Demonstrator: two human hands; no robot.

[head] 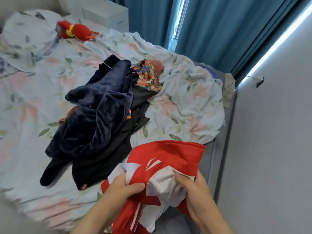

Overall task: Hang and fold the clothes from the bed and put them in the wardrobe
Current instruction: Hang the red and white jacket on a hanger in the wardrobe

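While the rest of the clothes are lying heaped mid-frame on the bed [177, 102], both hands are gripping a red and white garment [162, 159] at the lower centre, the left hand [125, 188] bunching red cloth and the right hand [195, 193] pinching the white part, probably to find its edges for folding. A navy velvet piece [94, 115] is sprawling over black clothes [101, 162] and a patterned one [148, 76]. A red toy [74, 30] is sitting upper left; no wardrobe is showing.
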